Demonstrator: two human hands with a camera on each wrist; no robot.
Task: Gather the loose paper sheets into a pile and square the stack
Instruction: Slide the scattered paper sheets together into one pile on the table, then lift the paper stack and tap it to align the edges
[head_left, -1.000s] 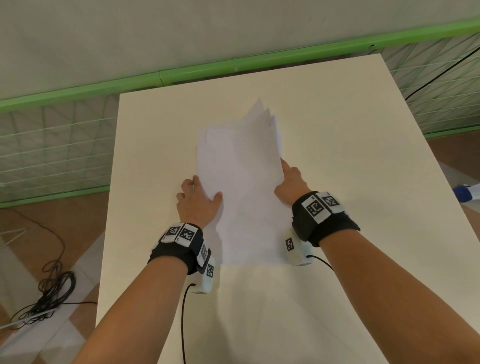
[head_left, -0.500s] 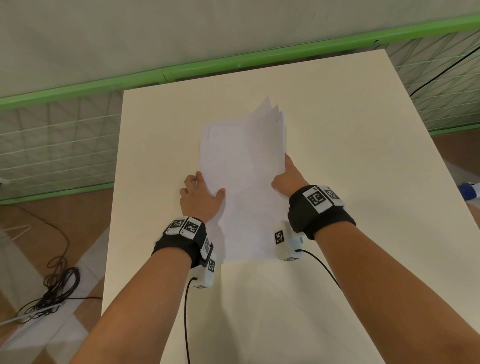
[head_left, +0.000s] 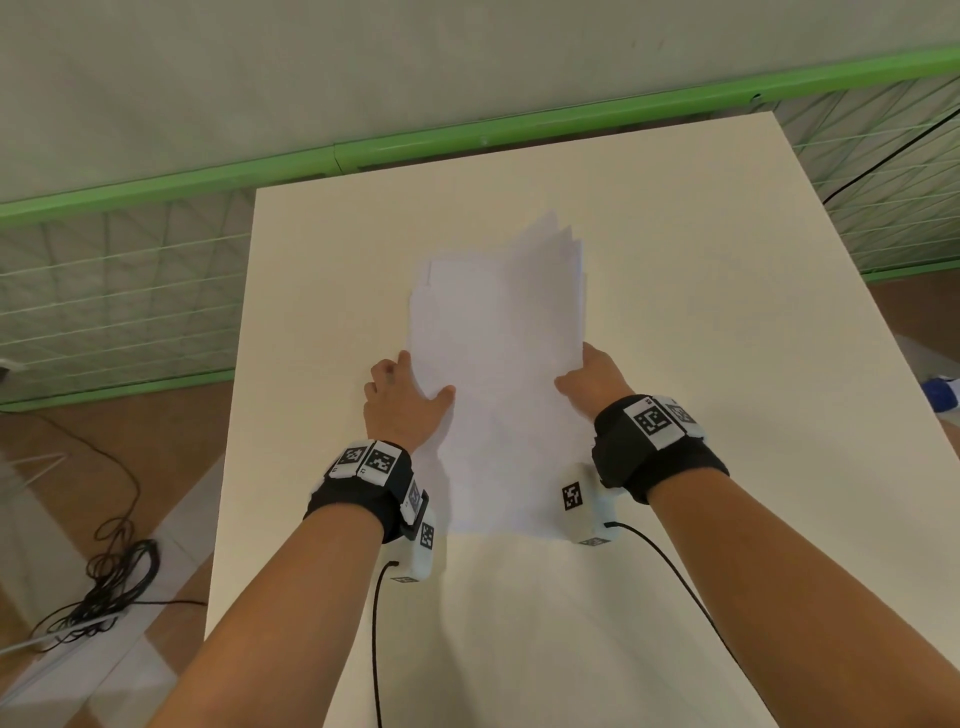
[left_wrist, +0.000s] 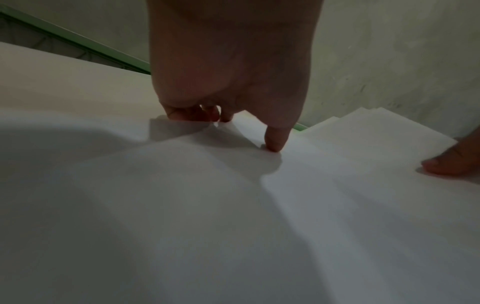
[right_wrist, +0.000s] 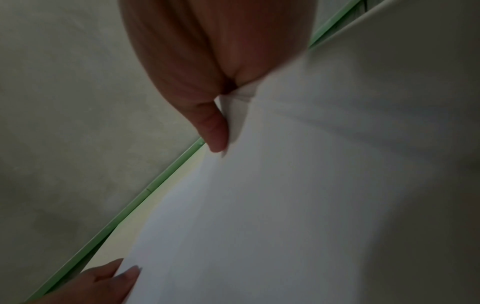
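**Both hands on the paper pile**

Behind the table (head_left: 675, 364) we see a grey wall and a green rail (head_left: 332, 156) with wire mesh below it; cables (head_left: 104, 582) lie on the brown floor at our left. On the cream table the sheets (head_left: 498, 374) sit in one rough pile near the middle, running away from us. Their far corners fan out unevenly, so the edges do not line up.

Our left hand (head_left: 402, 410) rests at the pile's left edge, thumb pressed on top of the paper and the other fingers (left_wrist: 187, 115) bent down at the edge, their tips at the paper's margin. Our right hand (head_left: 595, 382) grips the right edge, which is lifted off the table: the thumb (right_wrist: 210, 127) lies on the upper face and the fingers go under, so the sheets are pinched between them. Black wristbands with printed markers sit on both wrists.
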